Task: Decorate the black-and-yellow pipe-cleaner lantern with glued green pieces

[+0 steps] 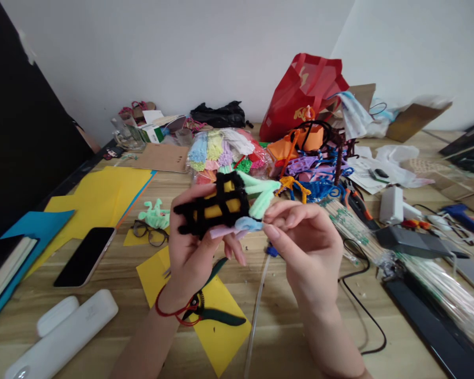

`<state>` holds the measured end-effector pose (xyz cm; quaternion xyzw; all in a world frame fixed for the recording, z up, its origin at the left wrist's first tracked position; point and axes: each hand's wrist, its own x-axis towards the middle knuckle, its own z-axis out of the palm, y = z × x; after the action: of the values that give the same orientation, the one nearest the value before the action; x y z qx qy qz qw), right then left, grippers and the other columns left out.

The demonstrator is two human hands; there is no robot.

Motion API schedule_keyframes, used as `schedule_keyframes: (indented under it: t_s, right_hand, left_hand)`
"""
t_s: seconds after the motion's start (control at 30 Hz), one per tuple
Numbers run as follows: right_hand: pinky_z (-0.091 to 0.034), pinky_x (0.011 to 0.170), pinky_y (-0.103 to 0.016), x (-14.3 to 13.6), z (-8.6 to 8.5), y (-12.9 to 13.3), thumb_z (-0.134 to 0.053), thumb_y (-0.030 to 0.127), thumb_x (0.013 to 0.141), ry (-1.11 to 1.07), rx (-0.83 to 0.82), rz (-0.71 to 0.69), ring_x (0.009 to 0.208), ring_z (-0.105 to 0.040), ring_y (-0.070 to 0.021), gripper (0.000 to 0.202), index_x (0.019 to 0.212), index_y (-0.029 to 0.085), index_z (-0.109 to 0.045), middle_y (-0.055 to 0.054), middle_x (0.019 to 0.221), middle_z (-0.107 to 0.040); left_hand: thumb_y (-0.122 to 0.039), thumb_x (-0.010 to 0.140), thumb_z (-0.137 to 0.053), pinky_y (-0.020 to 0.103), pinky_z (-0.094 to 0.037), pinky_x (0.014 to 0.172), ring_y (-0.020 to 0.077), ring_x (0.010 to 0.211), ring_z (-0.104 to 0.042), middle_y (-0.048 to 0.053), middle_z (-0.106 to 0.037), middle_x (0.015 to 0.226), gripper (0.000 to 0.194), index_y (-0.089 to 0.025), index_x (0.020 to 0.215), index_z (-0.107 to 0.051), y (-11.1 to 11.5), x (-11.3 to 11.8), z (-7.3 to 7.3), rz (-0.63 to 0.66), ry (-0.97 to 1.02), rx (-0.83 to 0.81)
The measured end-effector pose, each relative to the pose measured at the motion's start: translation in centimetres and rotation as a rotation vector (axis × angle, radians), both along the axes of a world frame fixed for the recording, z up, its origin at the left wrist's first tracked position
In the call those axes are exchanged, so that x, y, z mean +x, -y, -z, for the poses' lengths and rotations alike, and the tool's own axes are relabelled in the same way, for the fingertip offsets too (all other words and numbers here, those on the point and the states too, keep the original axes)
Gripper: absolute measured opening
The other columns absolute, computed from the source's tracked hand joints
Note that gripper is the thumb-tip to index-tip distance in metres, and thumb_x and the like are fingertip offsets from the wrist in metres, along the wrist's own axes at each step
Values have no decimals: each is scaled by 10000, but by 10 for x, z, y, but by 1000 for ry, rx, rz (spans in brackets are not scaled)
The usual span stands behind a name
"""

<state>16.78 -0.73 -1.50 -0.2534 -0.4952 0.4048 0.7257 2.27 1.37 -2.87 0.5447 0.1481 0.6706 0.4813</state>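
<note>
craft piece (224, 204): fuzzy, matt | phone (85, 257): glossy | table (286, 337): wood-grained, smooth

A thin red cord bracelet (166, 316) rings the wrist of the left hand (189, 258), its strands doubled and looping slack on the side toward the right hand (313, 237). Below the bracelet, the left forearm (145, 345) is bare; across from it, the right forearm (329, 339) is bare too.
</note>
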Motion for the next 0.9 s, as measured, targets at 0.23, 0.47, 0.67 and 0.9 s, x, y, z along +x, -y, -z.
schedule_keyframes:
  t_s: [0.23, 0.47, 0.67, 0.9]
  right_hand:
    - [-574, 857, -218, -1, 1, -2, -733, -29, 807, -6, 31, 30, 873, -700, -90, 260, 873, 216, -678, 33, 871, -734]
    - [-574, 790, -246, 1, 0, -1, -745, -2, 803, 48, 12, 63, 826, -685, -110, 243, 852, 218, -656, 30, 821, -709]
    - [-523, 724, -291, -1, -6, 3, -740, 64, 826, 111, -37, 166, 791, -620, -138, 211, 807, 239, -624, 0, 835, -655]
    - [-335, 471, -212, 31, -20, -10, -719, 118, 801, -280, -148, 252, 576, -376, -75, 183, 784, 236, -580, 15, 899, -534]
  left_hand:
    - [-197, 962, -624, 156, -469, 366, 109, 434, -674, -70, -686, 681, 322, -317, 1254, -560, 0, 3, -2, -89, -49, 64]
    - [-189, 933, -665, 143, -475, 370, 97, 438, -670, -59, -694, 723, 351, -319, 1252, -599, -1, 3, -4, -99, -53, 97]
    - [-135, 925, -650, 163, -490, 404, 116, 456, -679, -43, -704, 713, 349, -308, 1224, -602, 1, 3, -2, -97, -43, 21]
    - [-192, 961, -612, 176, -492, 387, 127, 430, -664, -37, -707, 683, 303, -281, 1247, -563, -2, -2, -4, -16, 46, -73]
